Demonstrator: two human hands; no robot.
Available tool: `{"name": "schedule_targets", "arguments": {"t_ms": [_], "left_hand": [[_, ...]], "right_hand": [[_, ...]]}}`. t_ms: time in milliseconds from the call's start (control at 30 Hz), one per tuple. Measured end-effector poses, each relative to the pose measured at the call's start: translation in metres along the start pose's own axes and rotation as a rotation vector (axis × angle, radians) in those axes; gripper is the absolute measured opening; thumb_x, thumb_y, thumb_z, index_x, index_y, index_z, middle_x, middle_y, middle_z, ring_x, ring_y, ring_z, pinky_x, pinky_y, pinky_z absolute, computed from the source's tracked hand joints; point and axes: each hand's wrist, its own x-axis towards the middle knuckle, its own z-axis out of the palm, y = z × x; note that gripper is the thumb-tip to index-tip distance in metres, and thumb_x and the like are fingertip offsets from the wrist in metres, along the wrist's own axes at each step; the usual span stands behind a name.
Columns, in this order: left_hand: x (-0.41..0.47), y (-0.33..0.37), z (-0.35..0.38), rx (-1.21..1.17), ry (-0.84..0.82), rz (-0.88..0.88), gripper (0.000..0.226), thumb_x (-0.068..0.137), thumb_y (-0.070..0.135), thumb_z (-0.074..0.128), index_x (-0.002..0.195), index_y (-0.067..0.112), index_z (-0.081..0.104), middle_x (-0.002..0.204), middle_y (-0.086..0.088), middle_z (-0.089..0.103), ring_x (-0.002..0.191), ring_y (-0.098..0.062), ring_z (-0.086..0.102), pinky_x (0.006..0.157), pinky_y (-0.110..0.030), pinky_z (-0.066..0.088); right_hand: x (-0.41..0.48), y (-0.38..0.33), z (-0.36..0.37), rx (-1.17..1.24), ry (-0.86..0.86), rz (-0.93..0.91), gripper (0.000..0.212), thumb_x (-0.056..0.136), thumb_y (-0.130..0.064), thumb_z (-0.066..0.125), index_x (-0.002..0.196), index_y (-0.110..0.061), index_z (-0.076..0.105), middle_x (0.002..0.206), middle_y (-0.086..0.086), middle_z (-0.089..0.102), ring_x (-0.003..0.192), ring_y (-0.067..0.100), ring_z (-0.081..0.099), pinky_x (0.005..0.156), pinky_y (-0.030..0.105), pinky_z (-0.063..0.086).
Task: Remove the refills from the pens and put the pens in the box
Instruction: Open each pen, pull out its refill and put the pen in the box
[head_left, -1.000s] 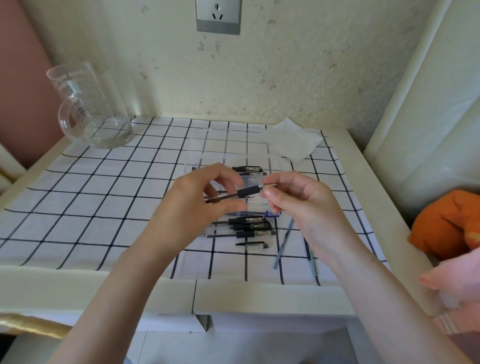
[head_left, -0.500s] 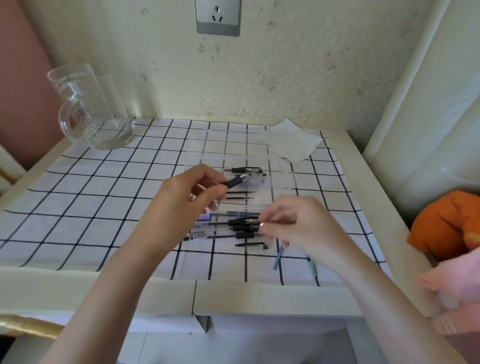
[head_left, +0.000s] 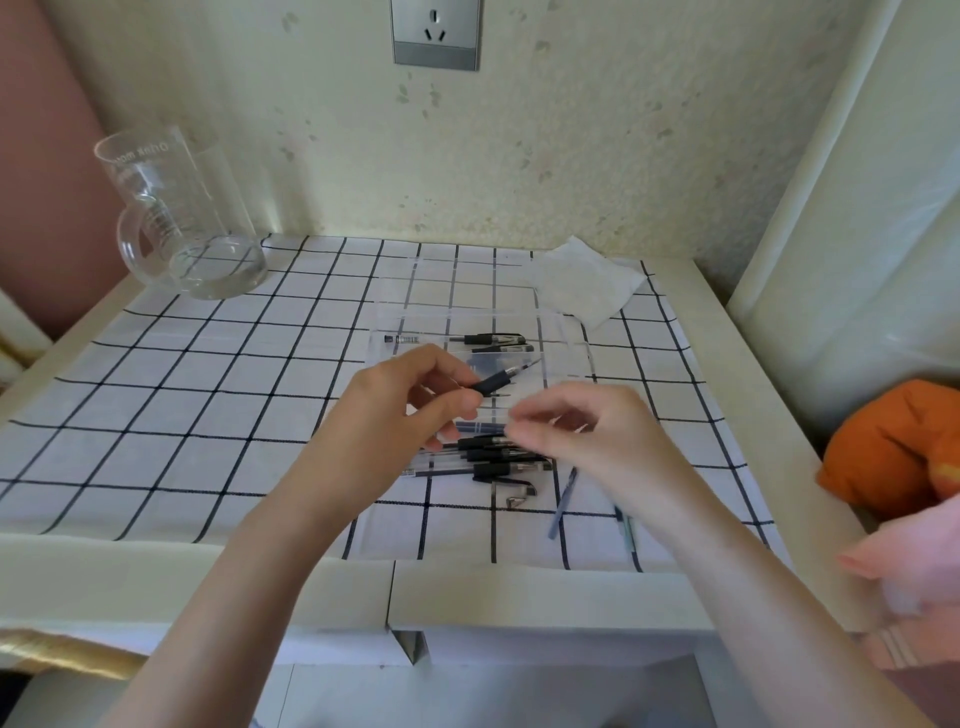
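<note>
A pen (head_left: 496, 382), tip angled up-right over the box (head_left: 566, 343), was pinched by the left hand (head_left: 395, 415), just beside the right hand (head_left: 587, 436), whose curled fingers' hold could not be told.

Pen (head_left: 492, 384): matt black grip
Box (head_left: 565, 340): clear glossy plastic
Tablecloth (head_left: 218, 395): matt woven cloth
Jug (head_left: 166, 208): smooth clear glass
Wall (head_left: 571, 156): rough, matt

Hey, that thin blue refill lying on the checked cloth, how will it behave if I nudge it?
The blue refill looks thin and round, so it would probably roll, though the checked cloth may slow it. Being so slender, it is likely light and slightly bendy.
</note>
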Motion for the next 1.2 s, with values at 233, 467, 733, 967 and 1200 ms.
{"name": "schedule_targets", "arguments": {"t_ms": [233, 467, 733, 967, 1200], "left_hand": [[-0.001, 0.002, 0.005, -0.018, -0.052, -0.023, 0.007, 0.086, 0.014, 0.062, 0.091, 0.019, 0.063, 0.084, -0.006, 0.068, 0.062, -0.003, 0.061, 0.059, -0.012, 0.051], [0.000, -0.003, -0.002, 0.061, -0.029, -0.030, 0.008, 0.085, 0.017, 0.064, 0.086, 0.025, 0.063, 0.077, 0.002, 0.068, 0.063, -0.008, 0.062, 0.073, -0.030, 0.058], [-0.002, -0.005, -0.008, 0.178, -0.007, -0.049, 0.008, 0.084, 0.022, 0.066, 0.084, 0.030, 0.063, 0.077, 0.007, 0.066, 0.062, -0.003, 0.062, 0.080, -0.040, 0.055], [-0.002, -0.004, -0.007, 0.187, -0.010, -0.056, 0.007, 0.085, 0.024, 0.064, 0.084, 0.031, 0.063, 0.078, 0.009, 0.066, 0.066, -0.006, 0.063, 0.079, -0.041, 0.055], [0.000, -0.003, -0.012, 0.183, 0.090, -0.049, 0.005, 0.087, 0.021, 0.062, 0.086, 0.026, 0.063, 0.077, 0.009, 0.067, 0.064, -0.003, 0.063, 0.073, -0.033, 0.053]], "right_hand": [[0.005, 0.001, -0.003, 0.517, 0.068, 0.154, 0.014, 0.081, -0.017, 0.068, 0.092, -0.013, 0.075, 0.086, 0.003, 0.074, 0.069, 0.010, 0.057, 0.061, 0.024, 0.041], [0.009, -0.007, -0.021, 0.719, 0.288, 0.055, 0.014, 0.093, -0.016, 0.052, 0.084, -0.011, 0.063, 0.084, 0.007, 0.073, 0.069, 0.018, 0.067, 0.055, 0.022, 0.048], [0.012, 0.010, -0.051, 0.417, 0.420, 0.130, 0.017, 0.090, -0.007, 0.054, 0.074, -0.007, 0.059, 0.063, 0.009, 0.065, 0.047, 0.014, 0.055, 0.042, 0.022, 0.044], [0.017, 0.037, -0.045, -0.032, 0.298, 0.258, 0.014, 0.088, -0.008, 0.059, 0.076, -0.002, 0.063, 0.058, 0.012, 0.064, 0.051, 0.029, 0.065, 0.039, 0.026, 0.043], [0.020, 0.035, -0.044, -0.330, 0.315, 0.141, 0.014, 0.089, -0.013, 0.058, 0.081, -0.003, 0.065, 0.071, 0.013, 0.069, 0.048, 0.005, 0.056, 0.050, 0.018, 0.042]]}}
